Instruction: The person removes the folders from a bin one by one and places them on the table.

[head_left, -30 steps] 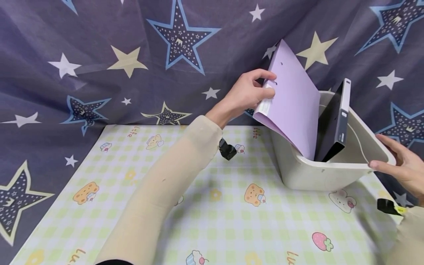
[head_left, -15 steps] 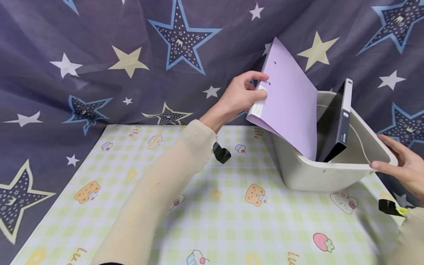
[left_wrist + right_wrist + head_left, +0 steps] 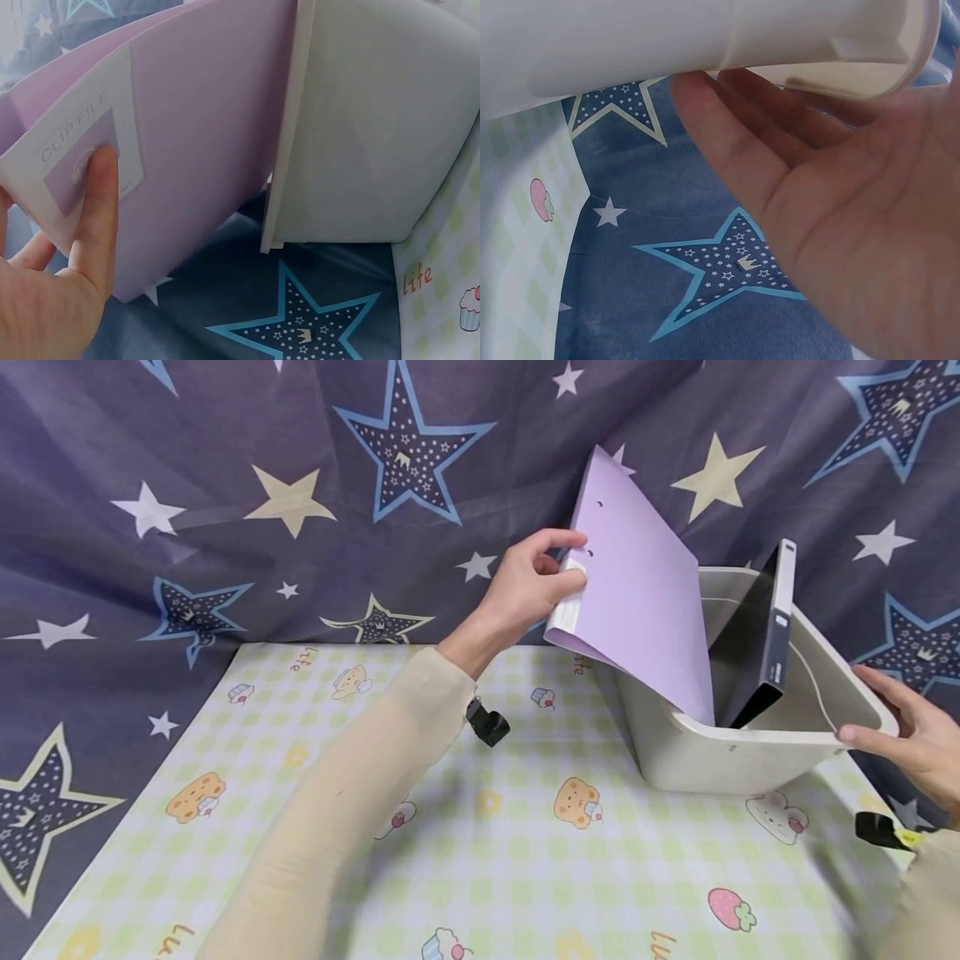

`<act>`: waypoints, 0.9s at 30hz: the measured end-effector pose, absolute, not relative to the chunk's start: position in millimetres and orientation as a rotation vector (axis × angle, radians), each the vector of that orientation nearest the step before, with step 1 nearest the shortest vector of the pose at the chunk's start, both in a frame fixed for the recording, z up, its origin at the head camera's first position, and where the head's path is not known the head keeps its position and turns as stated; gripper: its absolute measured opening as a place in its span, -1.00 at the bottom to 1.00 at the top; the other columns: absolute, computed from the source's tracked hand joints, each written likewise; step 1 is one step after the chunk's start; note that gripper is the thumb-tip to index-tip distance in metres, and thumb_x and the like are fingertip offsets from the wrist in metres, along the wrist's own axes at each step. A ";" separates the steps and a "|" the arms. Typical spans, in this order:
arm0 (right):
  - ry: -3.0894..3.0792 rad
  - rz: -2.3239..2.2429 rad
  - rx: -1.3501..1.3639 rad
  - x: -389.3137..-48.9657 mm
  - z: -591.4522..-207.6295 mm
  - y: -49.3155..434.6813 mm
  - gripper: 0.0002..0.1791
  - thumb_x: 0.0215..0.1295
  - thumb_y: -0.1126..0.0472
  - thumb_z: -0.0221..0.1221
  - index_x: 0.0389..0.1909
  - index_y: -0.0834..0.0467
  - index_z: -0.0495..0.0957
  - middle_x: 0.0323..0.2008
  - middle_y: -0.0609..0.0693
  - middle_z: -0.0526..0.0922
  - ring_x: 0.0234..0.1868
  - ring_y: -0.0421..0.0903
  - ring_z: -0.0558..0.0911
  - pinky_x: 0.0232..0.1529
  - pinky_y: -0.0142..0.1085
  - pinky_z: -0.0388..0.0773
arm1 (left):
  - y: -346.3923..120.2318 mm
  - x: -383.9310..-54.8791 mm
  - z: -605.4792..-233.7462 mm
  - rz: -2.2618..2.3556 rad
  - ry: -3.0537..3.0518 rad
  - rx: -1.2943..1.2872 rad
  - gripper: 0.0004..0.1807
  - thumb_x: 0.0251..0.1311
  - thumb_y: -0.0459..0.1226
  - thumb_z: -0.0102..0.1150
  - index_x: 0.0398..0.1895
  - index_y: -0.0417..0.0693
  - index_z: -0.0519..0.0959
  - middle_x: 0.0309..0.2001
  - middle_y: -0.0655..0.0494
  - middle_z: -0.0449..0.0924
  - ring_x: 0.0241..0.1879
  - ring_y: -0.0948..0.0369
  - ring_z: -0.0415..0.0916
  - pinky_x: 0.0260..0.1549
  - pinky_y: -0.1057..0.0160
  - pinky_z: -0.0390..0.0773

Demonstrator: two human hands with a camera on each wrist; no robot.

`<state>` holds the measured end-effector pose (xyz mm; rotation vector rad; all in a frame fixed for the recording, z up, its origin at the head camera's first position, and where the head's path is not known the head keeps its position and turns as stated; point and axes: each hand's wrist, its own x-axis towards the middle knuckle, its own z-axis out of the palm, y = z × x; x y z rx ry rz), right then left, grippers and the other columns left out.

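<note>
A light purple clip file folder leans over the left rim of a white plastic bin, its lower end inside. My left hand pinches the folder's spine between thumb and fingers. In the left wrist view, the thumb of my left hand presses on the white "CLIP FILE" label. A black binder with a grey spine stands tilted inside the bin, beside the folder. At the bin's right front corner, my right hand holds the rim with thumb and fingers spread around it.
The table has a green-and-white checked cloth with cartoon prints. Behind it hangs a dark blue star-patterned curtain. A pale cord runs along the bin's inner right wall. The bin stands near the table's right edge.
My left hand has drawn the upper end of the folder to the left, tilting it further over the bin's rim. The right hand, the bin and the black binder have barely moved.
</note>
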<state>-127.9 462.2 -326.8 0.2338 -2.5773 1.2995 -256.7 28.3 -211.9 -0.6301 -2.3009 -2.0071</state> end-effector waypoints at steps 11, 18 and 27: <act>-2.592 1.315 0.221 -127.7 -326.0 462.5 -0.03 0.17 0.59 0.13 0.51 0.11 -0.13 0.01 -0.38 0.24 -0.09 -0.50 0.35 -0.25 -0.73 0.33 | 16.3 -249.8 -220.4 -2.102 -2.184 -0.583 -0.52 0.04 -0.49 0.15 0.06 0.06 0.58 -0.38 -0.05 0.42 -0.43 0.13 0.37 -0.53 0.30 0.41; -2.604 1.345 0.235 -129.2 -323.0 462.0 -0.05 0.17 0.59 0.12 0.50 0.17 -0.15 0.02 -0.38 0.25 -0.08 -0.50 0.35 -0.22 -0.74 0.32 | 7.8 -245.3 -223.4 -2.101 -2.134 -0.540 -0.50 0.00 -0.51 0.17 0.06 0.03 0.59 -0.40 -0.02 0.41 -0.40 0.15 0.36 -0.49 0.32 0.40; -2.652 1.284 0.188 -129.2 -325.5 464.3 -0.03 0.20 0.52 0.15 0.51 0.09 -0.17 0.03 -0.40 0.21 -0.08 -0.47 0.31 -0.23 -0.74 0.30 | -3.1 -234.5 -230.1 -2.158 -2.049 -0.498 -0.49 -0.02 -0.53 0.18 0.06 -0.02 0.58 -0.41 -0.02 0.46 -0.41 0.18 0.39 -0.50 0.32 0.41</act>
